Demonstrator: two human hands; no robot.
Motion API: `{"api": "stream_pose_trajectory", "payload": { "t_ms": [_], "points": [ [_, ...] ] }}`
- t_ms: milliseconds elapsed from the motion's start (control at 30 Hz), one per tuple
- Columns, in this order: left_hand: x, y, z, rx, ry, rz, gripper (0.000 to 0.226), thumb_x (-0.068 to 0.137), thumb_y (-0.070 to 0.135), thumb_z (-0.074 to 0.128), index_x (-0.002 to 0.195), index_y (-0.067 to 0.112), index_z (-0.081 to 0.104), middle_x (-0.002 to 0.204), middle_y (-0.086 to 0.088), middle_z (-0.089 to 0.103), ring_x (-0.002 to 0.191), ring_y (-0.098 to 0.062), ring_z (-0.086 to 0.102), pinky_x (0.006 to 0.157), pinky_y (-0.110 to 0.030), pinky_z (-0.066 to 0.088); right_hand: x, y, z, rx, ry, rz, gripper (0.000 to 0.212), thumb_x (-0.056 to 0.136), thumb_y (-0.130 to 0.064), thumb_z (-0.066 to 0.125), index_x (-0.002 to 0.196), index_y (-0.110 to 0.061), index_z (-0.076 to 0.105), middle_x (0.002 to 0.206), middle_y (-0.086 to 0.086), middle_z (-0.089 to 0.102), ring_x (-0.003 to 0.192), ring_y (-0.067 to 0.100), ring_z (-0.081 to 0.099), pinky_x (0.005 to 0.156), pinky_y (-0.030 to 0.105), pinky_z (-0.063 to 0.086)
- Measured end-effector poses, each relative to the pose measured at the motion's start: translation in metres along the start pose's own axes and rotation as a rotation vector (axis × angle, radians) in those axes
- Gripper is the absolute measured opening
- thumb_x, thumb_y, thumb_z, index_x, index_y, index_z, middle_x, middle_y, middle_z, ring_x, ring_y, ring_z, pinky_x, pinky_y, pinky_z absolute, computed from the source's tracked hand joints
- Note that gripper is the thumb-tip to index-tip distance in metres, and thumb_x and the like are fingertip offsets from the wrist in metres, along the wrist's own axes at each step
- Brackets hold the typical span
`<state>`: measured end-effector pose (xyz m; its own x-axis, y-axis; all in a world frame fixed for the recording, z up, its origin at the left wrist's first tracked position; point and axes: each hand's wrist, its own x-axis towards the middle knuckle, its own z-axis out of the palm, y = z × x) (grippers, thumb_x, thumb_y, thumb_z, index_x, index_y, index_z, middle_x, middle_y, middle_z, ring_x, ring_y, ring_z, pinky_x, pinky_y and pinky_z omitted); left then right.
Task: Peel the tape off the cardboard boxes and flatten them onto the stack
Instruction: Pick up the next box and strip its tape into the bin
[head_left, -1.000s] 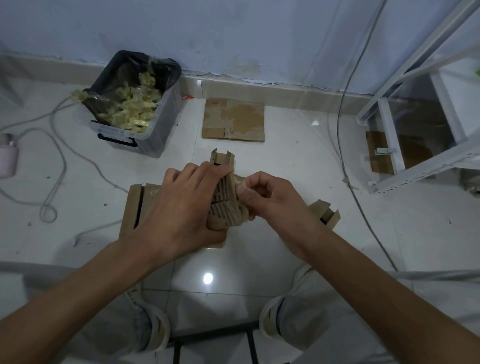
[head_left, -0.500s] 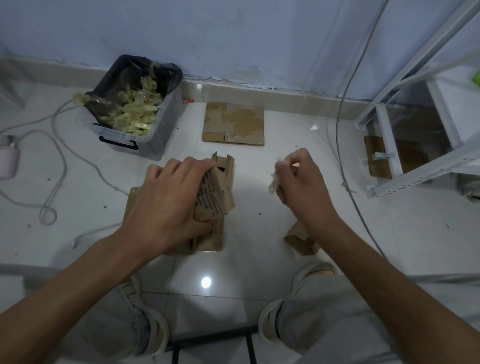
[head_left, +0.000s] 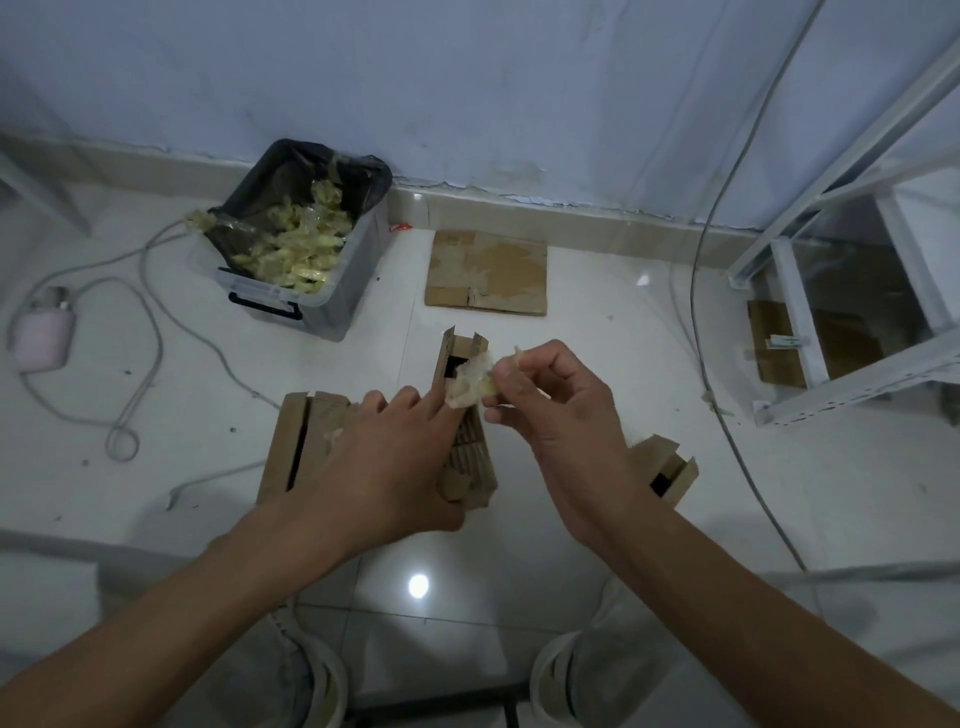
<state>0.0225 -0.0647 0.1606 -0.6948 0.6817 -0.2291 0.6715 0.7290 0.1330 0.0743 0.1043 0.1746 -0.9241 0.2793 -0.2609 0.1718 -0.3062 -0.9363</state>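
White tiled floor against a pale wall, cables trailing at far left beside a pink device (head_left: 44, 336). Next right, clear plastic bin (head_left: 343, 291) lined with a black bag, roughly half full of crumpled yellowish tape scraps. Flattened cardboard stack (head_left: 487, 274) lies by the skirting, well apart from me. Closer in, my left hand (head_left: 387, 467) curls round the small cardboard box (head_left: 464, 410), holding it above a bigger box (head_left: 296, 441) on the floor. Just right of it, my right hand (head_left: 556, 410) pinches a wad of peeled tape (head_left: 470, 382) between thumb and fingertips; the wad touches my left fingers. Judgement: tape looks freed from this box, so step in hand is dumping the wad. To do it well, keep the sticky side balled inward, reach across to the bin and drop cleanly, then check the seams for leftover strips before collapsing. 1 more open box (head_left: 667, 470) sits by my right wrist. White metal shelf frame (head_left: 795, 291) at far right, cardboard under it.
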Motion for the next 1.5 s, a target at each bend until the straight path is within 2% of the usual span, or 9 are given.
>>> {"api": "stream_pose_trajectory", "payload": {
  "t_ms": [233, 400, 633, 767, 967, 1133, 1233, 1333, 1500],
  "points": [
    [0.014, -0.014, -0.004, 0.036, -0.006, -0.089, 0.088, 0.079, 0.069, 0.066, 0.148, 0.028, 0.029, 0.132, 0.008, 0.047, 0.111, -0.016, 0.046, 0.096, -0.037, 0.036, 0.021, 0.010, 0.018, -0.550, -0.002, -0.279, 0.007, 0.093, -0.015, 0.078, 0.092, -0.022, 0.077, 0.090, -0.013, 0.074, 0.087, 0.009, 0.071, 0.076, 0.017, 0.055],
    [0.027, -0.034, 0.001, 0.194, -0.037, -0.146, 0.107, 0.088, 0.061, 0.059, 0.162, 0.013, -0.002, 0.129, 0.003, 0.046, 0.113, -0.023, 0.048, 0.095, -0.040, 0.035, 0.046, 0.024, 0.036, -1.208, -0.123, -0.607, 0.016, 0.105, -0.020, 0.062, 0.110, -0.016, 0.076, 0.096, -0.001, 0.061, 0.075, 0.012, 0.058, 0.069, 0.024, 0.055],
    [0.040, -0.066, 0.000, 0.225, -0.096, -0.190, 0.079, 0.095, 0.055, 0.056, 0.156, 0.017, 0.024, 0.133, 0.000, 0.049, 0.116, -0.024, 0.047, 0.097, -0.041, 0.034, 0.089, 0.022, 0.059, -0.874, -0.374, -0.193, 0.041, 0.109, -0.031, 0.052, 0.150, -0.032, 0.056, 0.101, -0.011, 0.052, 0.093, -0.002, 0.055, 0.085, 0.010, 0.046],
    [0.038, -0.077, -0.005, 0.248, -0.081, -0.190, 0.079, 0.090, 0.049, 0.063, 0.151, 0.017, 0.023, 0.128, -0.002, 0.047, 0.115, -0.026, 0.046, 0.096, -0.042, 0.034, 0.104, 0.027, 0.062, -0.629, -0.428, 0.014, 0.051, 0.100, -0.031, 0.070, 0.149, -0.036, 0.057, 0.127, -0.013, 0.070, 0.116, 0.003, 0.066, 0.104, 0.036, 0.057],
    [0.048, -0.100, -0.015, 0.088, -0.073, -0.277, 0.082, 0.088, 0.053, 0.061, 0.154, 0.018, 0.027, 0.135, 0.000, 0.051, 0.119, -0.026, 0.049, 0.102, -0.042, 0.034, 0.115, 0.039, 0.102, -1.001, -0.256, -0.428, 0.017, 0.108, -0.034, 0.054, 0.110, -0.025, 0.069, 0.090, -0.015, 0.066, 0.084, 0.003, 0.063, 0.078, 0.015, 0.048],
    [0.049, -0.112, -0.025, 0.019, -0.167, -0.332, 0.070, 0.088, 0.058, 0.062, 0.143, 0.020, 0.041, 0.135, -0.001, 0.051, 0.123, -0.025, 0.047, 0.108, -0.043, 0.029, 0.137, 0.034, 0.129, -1.216, -0.406, -0.381, 0.044, 0.106, -0.060, 0.022, 0.099, -0.023, 0.045, 0.075, -0.007, 0.060, 0.066, 0.013, 0.062, 0.063, 0.037, 0.052],
    [0.045, -0.131, -0.025, -0.013, -0.170, -0.375, 0.094, 0.087, 0.060, 0.064, 0.157, 0.014, 0.023, 0.144, -0.002, 0.049, 0.129, -0.027, 0.046, 0.111, -0.044, 0.028, 0.147, 0.039, 0.139, -1.162, -0.489, -0.401, 0.042, 0.106, -0.061, 0.021, 0.083, -0.034, 0.041, 0.067, -0.008, 0.053, 0.062, 0.013, 0.057, 0.063, 0.041, 0.050],
    [0.040, -0.159, -0.029, 0.001, -0.120, -0.465, 0.123, 0.082, 0.061, 0.069, 0.162, 0.010, -0.010, 0.151, -0.003, 0.045, 0.134, -0.031, 0.045, 0.112, -0.046, 0.028, 0.173, 0.053, 0.156, -0.988, -0.463, -0.116, 0.050, 0.109, -0.052, 0.032, 0.063, -0.039, 0.045, 0.062, -0.011, 0.049, 0.059, 0.007, 0.050, 0.065, 0.034, 0.044],
    [0.024, -0.205, -0.020, 0.069, -0.079, -0.602, 0.118, 0.085, 0.046, 0.070, 0.162, 0.006, -0.009, 0.144, -0.005, 0.051, 0.130, -0.030, 0.049, 0.110, -0.044, 0.030, 0.250, 0.071, 0.187, -0.420, -0.271, 0.498, 0.035, 0.099, -0.035, 0.029, 0.076, -0.018, 0.049, 0.062, -0.002, 0.043, 0.051, 0.014, 0.041, 0.049, 0.024, 0.032]
  ]
}}
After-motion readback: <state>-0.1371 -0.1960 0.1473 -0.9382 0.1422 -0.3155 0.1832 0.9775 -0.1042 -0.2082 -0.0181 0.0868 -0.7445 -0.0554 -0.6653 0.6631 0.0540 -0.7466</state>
